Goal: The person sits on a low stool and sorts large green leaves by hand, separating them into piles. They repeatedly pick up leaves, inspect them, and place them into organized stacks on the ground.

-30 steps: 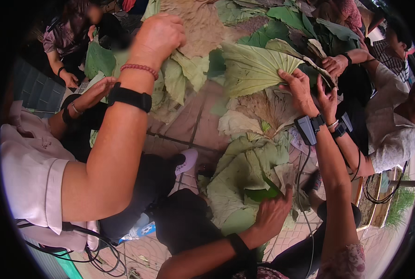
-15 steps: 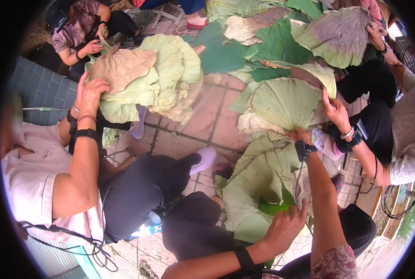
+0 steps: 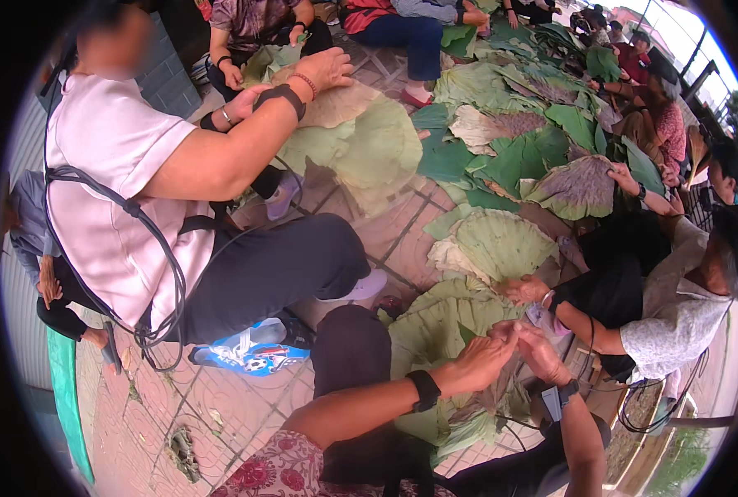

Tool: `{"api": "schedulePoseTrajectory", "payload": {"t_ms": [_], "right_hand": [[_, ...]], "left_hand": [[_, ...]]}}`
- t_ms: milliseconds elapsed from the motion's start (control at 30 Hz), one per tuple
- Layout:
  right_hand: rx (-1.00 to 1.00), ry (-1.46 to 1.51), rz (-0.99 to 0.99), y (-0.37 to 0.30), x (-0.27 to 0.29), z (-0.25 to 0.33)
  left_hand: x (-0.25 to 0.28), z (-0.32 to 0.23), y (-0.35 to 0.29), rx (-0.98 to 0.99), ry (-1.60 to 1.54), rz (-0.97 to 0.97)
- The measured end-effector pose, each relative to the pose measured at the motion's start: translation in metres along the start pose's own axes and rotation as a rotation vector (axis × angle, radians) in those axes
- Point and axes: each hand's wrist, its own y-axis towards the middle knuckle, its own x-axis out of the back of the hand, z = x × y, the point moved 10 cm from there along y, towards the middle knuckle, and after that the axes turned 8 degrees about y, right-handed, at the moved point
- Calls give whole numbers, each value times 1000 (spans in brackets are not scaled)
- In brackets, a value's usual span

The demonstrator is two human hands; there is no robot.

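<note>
My left hand (image 3: 478,363) and my right hand (image 3: 541,351) meet above my lap, their closed fingertips touching. Whatever lies between the fingers is too small or hidden to make out. Below them a stack of large, pale green dried leaves (image 3: 431,323), folded and fan-like, spreads over my legs. Part of the stack is hidden by my hands and forearms. Just beyond it, a person's hand (image 3: 524,290) at the right rests at the edge of another wide, ribbed leaf (image 3: 501,244).
At the left, a person in a pale shirt handles a layered bundle of leaves (image 3: 385,145). Green and brown leaves (image 3: 514,141) cover the ground ahead, with more people seated around. A blue and white bag (image 3: 253,352) lies on the tiled floor (image 3: 236,414) at my left.
My right hand has drawn back from the far leaf, and my left hand has lifted to meet it. The view has shifted, showing more of the people and the floor at left.
</note>
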Motion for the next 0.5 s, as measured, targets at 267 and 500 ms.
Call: {"api": "schedulePoseTrajectory", "payload": {"t_ms": [267,500], "right_hand": [[-3,-272,-63,-69,0,-8],[271,-330,-80,-81,-37,30]], "left_hand": [[25,16,-2,81,-185,-32],[25,8,-11,-36,-274,119]]}}
